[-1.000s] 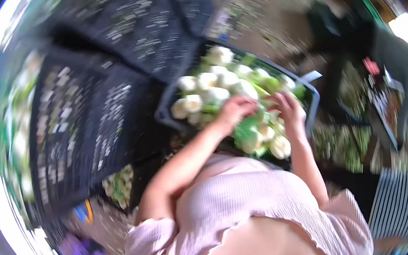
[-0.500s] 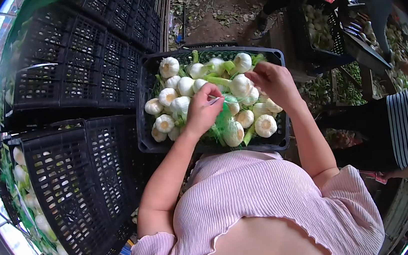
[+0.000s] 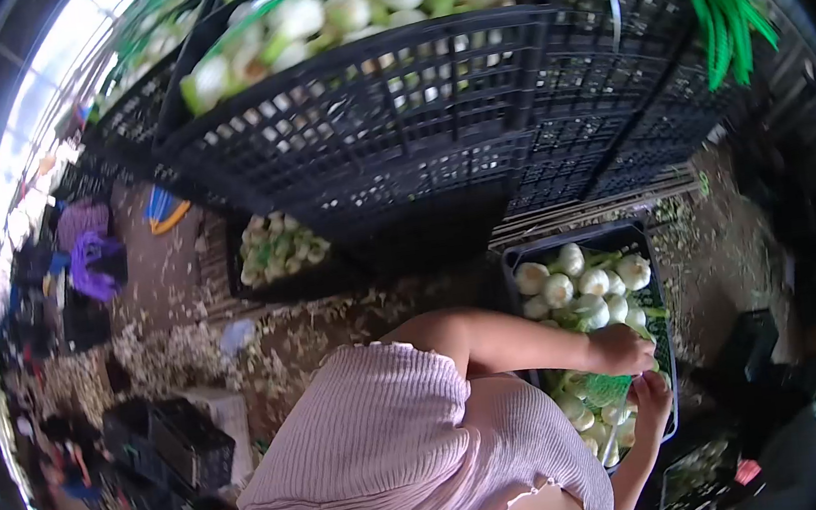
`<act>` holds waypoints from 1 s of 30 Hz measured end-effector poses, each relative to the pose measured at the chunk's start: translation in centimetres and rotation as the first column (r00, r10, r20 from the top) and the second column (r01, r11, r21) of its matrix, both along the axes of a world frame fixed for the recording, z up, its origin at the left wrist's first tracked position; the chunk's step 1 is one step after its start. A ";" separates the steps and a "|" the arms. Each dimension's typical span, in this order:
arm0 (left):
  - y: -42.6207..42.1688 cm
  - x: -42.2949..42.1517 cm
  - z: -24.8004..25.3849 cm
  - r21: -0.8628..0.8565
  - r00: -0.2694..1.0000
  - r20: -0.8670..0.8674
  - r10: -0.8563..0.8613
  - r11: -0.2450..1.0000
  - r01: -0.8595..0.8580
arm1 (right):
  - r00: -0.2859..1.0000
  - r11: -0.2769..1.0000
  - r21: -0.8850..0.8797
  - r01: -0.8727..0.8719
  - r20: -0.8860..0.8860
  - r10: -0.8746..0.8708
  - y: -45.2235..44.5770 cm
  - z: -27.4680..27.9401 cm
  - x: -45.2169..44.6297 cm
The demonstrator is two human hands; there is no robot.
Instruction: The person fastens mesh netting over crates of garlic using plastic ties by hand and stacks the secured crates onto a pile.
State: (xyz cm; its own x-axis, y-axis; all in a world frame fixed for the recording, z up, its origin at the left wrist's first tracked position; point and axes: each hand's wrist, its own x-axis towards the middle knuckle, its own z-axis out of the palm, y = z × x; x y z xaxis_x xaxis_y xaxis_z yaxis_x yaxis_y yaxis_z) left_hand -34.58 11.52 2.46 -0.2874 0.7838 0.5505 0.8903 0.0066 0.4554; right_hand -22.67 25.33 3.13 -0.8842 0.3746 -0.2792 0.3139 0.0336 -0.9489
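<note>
My left hand (image 3: 622, 348) is closed above a black crate (image 3: 665, 341) of white garlic bulbs (image 3: 592, 311) with green stalk ends. Its fingertips pinch the gathered edge of a green mesh net bag (image 3: 606, 388), which hangs below with bulbs showing around it. My right hand (image 3: 651, 394) is right beside it, fingertips drawn together close to the left ones. What the right fingers hold is too small and blurred to make out. A pale thin strip (image 3: 610, 448) lies at the crate's near side.
Stacked black crates (image 3: 381, 107) of bulbs stand on my left, with a bunch of green nets (image 3: 722, 8) hanging over them. A low crate of bulbs (image 3: 278, 248) sits by the stack. Scraps litter the floor (image 3: 297, 338). Dark crates (image 3: 168, 444) stand behind me.
My view has swung left, bringing the crate stack to the top. My right hand has come across to meet my left at the green net.
</note>
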 end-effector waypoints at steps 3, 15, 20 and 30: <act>-0.7 0.1 0.1 -0.049 0.976 0.213 -0.037 0.998 0.048 | 0.991 0.961 0.249 -0.117 -0.038 0.130 1.9 -0.9 -0.2; -4.7 0.7 2.4 -0.227 0.979 -0.016 -0.203 0.954 0.194 | 0.773 0.109 0.980 -0.168 0.062 0.631 2.4 1.9 0.8; -6.5 0.1 2.5 -0.266 0.935 0.167 -0.312 0.899 0.348 | 0.865 0.208 0.948 -0.241 0.113 0.488 2.0 1.3 1.7; -4.4 -18.7 -4.1 -0.577 0.746 0.441 0.499 0.794 -0.190 | 0.662 0.706 0.298 0.642 0.248 -0.707 -0.9 -7.2 14.2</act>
